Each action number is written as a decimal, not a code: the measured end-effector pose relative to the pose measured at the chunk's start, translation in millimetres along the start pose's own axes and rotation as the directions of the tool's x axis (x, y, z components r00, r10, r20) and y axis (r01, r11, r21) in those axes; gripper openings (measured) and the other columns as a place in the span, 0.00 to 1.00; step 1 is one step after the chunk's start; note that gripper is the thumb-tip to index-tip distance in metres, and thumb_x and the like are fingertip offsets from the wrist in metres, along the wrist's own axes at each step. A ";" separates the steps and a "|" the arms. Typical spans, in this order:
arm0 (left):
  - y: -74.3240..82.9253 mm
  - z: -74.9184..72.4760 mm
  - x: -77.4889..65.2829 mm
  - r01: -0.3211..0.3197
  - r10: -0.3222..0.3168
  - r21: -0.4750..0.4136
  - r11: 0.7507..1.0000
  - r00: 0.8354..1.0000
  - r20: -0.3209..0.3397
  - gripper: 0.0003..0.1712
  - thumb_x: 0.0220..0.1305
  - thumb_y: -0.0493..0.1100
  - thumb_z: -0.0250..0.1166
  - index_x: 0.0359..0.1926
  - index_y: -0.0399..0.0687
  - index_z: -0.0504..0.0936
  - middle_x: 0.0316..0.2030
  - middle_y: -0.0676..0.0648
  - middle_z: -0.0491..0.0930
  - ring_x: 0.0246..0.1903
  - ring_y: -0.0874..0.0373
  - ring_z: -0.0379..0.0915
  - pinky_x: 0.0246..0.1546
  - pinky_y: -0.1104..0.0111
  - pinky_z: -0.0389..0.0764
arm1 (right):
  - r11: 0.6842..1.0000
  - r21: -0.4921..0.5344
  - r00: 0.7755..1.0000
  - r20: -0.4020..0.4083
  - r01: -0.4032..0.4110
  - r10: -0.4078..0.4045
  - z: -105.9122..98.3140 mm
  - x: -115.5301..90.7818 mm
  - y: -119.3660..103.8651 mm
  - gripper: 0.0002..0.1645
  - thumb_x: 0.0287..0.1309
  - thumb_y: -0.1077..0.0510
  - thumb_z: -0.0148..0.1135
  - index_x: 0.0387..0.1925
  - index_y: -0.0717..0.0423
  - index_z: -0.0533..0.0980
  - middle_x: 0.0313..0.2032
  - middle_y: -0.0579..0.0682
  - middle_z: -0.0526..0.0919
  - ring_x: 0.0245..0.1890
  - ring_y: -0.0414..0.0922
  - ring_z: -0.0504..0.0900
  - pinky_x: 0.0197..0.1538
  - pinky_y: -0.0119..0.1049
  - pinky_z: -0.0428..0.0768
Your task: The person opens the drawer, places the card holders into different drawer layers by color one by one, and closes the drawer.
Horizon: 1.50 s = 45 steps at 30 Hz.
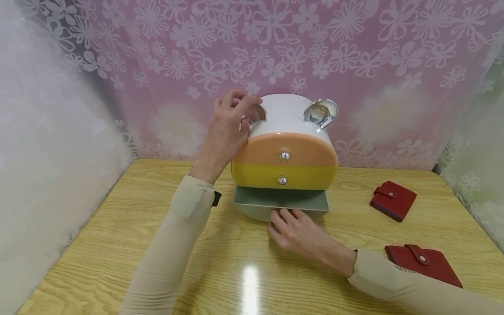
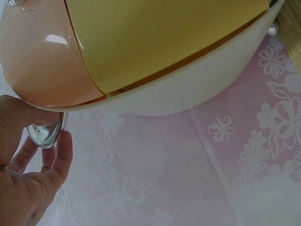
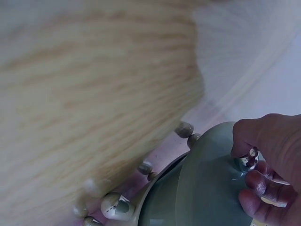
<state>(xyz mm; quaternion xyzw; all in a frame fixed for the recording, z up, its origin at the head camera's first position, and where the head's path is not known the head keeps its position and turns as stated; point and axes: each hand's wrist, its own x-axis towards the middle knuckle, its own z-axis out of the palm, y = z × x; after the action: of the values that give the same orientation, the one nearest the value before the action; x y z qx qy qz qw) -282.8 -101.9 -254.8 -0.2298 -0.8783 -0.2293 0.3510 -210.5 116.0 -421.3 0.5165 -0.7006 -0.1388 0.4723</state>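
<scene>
A small rounded cabinet with a white shell (image 1: 289, 109) stands at the back of the table, with an orange drawer (image 1: 260, 151) above a yellow drawer (image 1: 256, 176). Its lowest, grey-green drawer (image 1: 248, 210) is pulled out, and no contents show in the visible part. With thumb and fingers my left hand (image 1: 228, 127) grips the silver ear (image 2: 44, 134) on the cabinet's left. My right hand (image 1: 299, 232) is at the green drawer's front. In the right wrist view, its thumb and fingers pinch the silver knob (image 3: 247, 160) there.
Two red wallets with snap straps lie on the right of the wooden table (image 1: 157, 218): a smaller wallet (image 1: 393, 200) farther back, and a larger wallet (image 1: 429, 262) partly behind my right sleeve. A pink flowered curtain (image 1: 189, 65) hangs close behind the cabinet.
</scene>
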 end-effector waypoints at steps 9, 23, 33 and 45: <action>-1.2 1.0 0.3 -0.018 0.018 -0.016 1.000 1.000 -0.011 0.22 0.67 0.29 0.60 0.57 0.52 0.81 0.57 0.41 0.73 0.58 0.43 0.68 0.56 0.57 0.75 | 1.000 0.013 1.000 0.008 -0.005 0.005 -5.5 -0.1 -4.5 0.26 0.78 0.67 0.37 0.31 0.52 0.80 0.35 0.51 0.78 0.29 0.46 0.76 0.28 0.36 0.76; -0.6 1.2 -0.9 -0.010 0.010 -0.025 1.000 1.000 -0.011 0.22 0.67 0.28 0.60 0.58 0.53 0.80 0.58 0.41 0.72 0.59 0.43 0.66 0.54 0.58 0.76 | 0.999 0.034 0.998 0.057 -0.024 0.022 -15.2 -0.3 -11.5 0.22 0.78 0.64 0.40 0.31 0.52 0.78 0.36 0.50 0.78 0.30 0.45 0.75 0.29 0.36 0.76; -0.7 1.6 -0.4 -0.012 0.012 -0.022 1.000 1.000 -0.012 0.22 0.67 0.28 0.60 0.57 0.53 0.80 0.58 0.41 0.72 0.58 0.43 0.66 0.54 0.58 0.76 | 0.998 0.054 1.000 0.025 -0.021 0.020 -22.0 -0.1 -16.2 0.22 0.78 0.63 0.40 0.32 0.52 0.79 0.35 0.51 0.78 0.30 0.45 0.75 0.29 0.37 0.77; -0.6 1.3 -0.7 -0.023 0.022 -0.038 0.999 0.999 -0.023 0.22 0.66 0.27 0.60 0.56 0.51 0.81 0.57 0.41 0.72 0.57 0.44 0.70 0.56 0.56 0.71 | 0.994 0.101 0.999 -0.023 -0.030 0.032 -27.3 -1.9 -15.8 0.23 0.78 0.64 0.39 0.31 0.51 0.80 0.33 0.48 0.78 0.28 0.44 0.75 0.29 0.35 0.77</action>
<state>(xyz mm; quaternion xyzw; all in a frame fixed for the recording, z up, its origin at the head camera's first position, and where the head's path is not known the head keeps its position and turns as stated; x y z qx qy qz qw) -283.4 -101.8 -256.3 -0.2436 -0.8672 -0.2444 0.3590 -179.1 118.9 -419.0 0.5306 -0.7087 -0.0895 0.4563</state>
